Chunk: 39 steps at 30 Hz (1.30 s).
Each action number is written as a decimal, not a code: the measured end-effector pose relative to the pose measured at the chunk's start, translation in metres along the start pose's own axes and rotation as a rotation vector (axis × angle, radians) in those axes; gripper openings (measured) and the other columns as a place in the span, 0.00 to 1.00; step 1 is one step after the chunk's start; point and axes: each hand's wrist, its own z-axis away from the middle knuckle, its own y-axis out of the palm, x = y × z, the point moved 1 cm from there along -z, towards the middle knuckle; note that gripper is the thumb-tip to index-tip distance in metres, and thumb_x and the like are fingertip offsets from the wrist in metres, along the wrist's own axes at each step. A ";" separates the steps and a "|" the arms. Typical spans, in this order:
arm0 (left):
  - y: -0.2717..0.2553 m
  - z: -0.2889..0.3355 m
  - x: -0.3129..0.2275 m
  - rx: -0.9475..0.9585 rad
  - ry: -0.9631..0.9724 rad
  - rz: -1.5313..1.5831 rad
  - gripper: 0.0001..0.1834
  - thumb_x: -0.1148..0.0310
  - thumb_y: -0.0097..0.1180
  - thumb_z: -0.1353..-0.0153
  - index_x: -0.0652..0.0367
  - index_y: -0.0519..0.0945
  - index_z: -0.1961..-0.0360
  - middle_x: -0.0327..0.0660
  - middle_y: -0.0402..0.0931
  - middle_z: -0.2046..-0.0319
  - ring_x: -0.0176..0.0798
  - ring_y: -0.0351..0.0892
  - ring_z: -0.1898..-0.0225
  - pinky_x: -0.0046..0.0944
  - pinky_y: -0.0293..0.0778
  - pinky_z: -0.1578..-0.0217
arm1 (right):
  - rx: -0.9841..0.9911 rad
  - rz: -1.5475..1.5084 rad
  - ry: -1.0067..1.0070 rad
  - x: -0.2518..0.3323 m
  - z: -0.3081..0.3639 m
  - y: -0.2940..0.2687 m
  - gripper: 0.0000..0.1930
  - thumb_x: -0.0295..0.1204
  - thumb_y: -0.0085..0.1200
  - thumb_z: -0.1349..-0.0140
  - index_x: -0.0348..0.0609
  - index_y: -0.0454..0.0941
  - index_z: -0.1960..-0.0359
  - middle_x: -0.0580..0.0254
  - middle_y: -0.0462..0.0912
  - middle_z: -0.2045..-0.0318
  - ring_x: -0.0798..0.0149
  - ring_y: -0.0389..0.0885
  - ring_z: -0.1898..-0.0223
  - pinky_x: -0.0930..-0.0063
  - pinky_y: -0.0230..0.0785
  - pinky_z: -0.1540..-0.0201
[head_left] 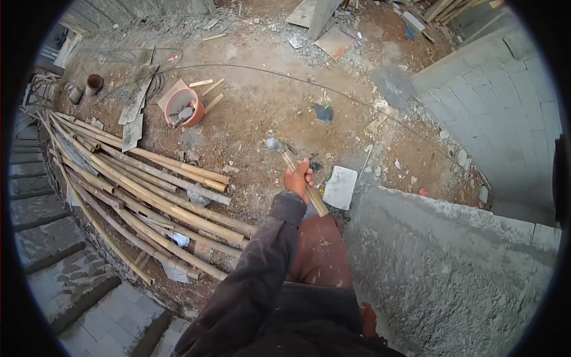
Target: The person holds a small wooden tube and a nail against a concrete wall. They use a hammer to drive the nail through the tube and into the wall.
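Note:
My left hand (298, 177) is closed around the wooden handle of a hammer (316, 201), out in front of my body. The hammer's metal head points away from me, and the handle's butt end comes back over my reddish-brown trouser leg (321, 250). Beyond the hand lies bare dirt with small debris; a pale flat slab (340, 187) lies just right of it. Low at my right side, a brownish shape beside the dark shirt seems to be my right hand (369, 321). Its fingers cannot be made out.
Long bamboo poles (160, 190) lie piled at left, beside concrete steps (53, 238). Farther off stands an orange bucket (184, 108) with grey lumps inside. A cable (285, 76) crosses the dirt. On the right are a low rough concrete wall (440, 268) and a block wall (493, 107).

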 end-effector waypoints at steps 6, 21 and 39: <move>0.018 -0.062 0.098 0.115 -0.475 -0.384 0.11 0.68 0.65 0.32 0.54 0.73 0.61 0.37 0.74 0.77 0.29 0.69 0.84 0.35 0.67 0.85 | 0.418 -0.401 0.272 0.135 -0.156 0.023 0.22 0.36 0.53 0.27 0.35 0.73 0.37 0.44 0.84 0.57 0.47 0.85 0.57 0.57 0.77 0.51; 0.320 -0.228 -0.156 0.072 -0.097 -0.387 0.12 0.68 0.62 0.37 0.61 0.75 0.56 0.39 0.74 0.80 0.36 0.75 0.85 0.42 0.71 0.84 | 0.674 -0.213 -0.090 0.432 -0.488 -0.330 0.17 0.36 0.51 0.26 0.40 0.76 0.42 0.50 0.84 0.60 0.52 0.86 0.62 0.59 0.78 0.59; 0.265 -0.374 -0.279 -0.600 0.039 0.146 0.13 0.64 0.64 0.33 0.59 0.72 0.60 0.38 0.74 0.78 0.33 0.72 0.85 0.39 0.69 0.87 | 0.711 0.263 -0.505 0.890 -0.726 -0.465 0.14 0.32 0.48 0.26 0.45 0.78 0.43 0.58 0.83 0.64 0.65 0.85 0.70 0.70 0.77 0.74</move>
